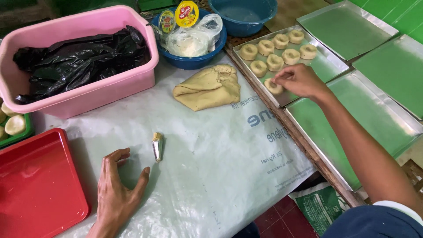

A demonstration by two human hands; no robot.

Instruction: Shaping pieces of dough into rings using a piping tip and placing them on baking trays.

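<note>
Right hand [298, 80] sets dough ring [274, 87] beside round yellow-labelled tub [186, 13].

9 ring-shaped dough pieces [275, 62], 1 dough lump [208, 88], 4 metal trays [335, 66], 2 blue bowls [194, 61], 1 pink tub [88, 94], 1 red tray [39, 185], 1 small metal cutter [157, 146]

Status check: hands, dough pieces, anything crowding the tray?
Right hand setting a dough ring on the metal tray. Left hand open on the plastic sheet, near a small metal cone. Nothing blocking.
</note>
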